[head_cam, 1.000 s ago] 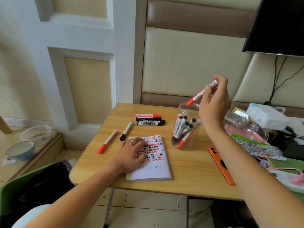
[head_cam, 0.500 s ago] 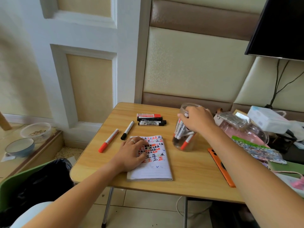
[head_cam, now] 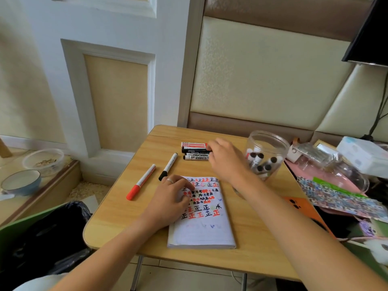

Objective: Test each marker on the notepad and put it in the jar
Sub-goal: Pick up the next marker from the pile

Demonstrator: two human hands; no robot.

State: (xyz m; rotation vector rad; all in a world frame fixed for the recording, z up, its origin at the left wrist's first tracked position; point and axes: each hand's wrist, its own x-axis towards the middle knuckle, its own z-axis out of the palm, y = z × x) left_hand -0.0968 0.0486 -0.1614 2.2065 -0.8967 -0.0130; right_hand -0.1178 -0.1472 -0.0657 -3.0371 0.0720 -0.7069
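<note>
Now five markers [head_cam: 194, 151] out; left hand [head_cam: 171, 199] flat on notepad [head_cam: 206, 225], right hand's [head_cam: 225, 159] grip unclear.

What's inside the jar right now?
The clear jar holds several markers standing on end, black caps up. The right hand and forearm cover its lower left side, so an exact count isn't possible.

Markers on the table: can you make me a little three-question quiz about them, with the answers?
1. True or false: the jar already has markers inside.
2. Which hand rests on the notepad? A) left B) right
3. Fill in: the right hand reaches the far stack of ___ thick markers.

Key:
1. True.
2. A, the left hand.
3. Three; the slim red marker and slim black marker lie apart.
</note>
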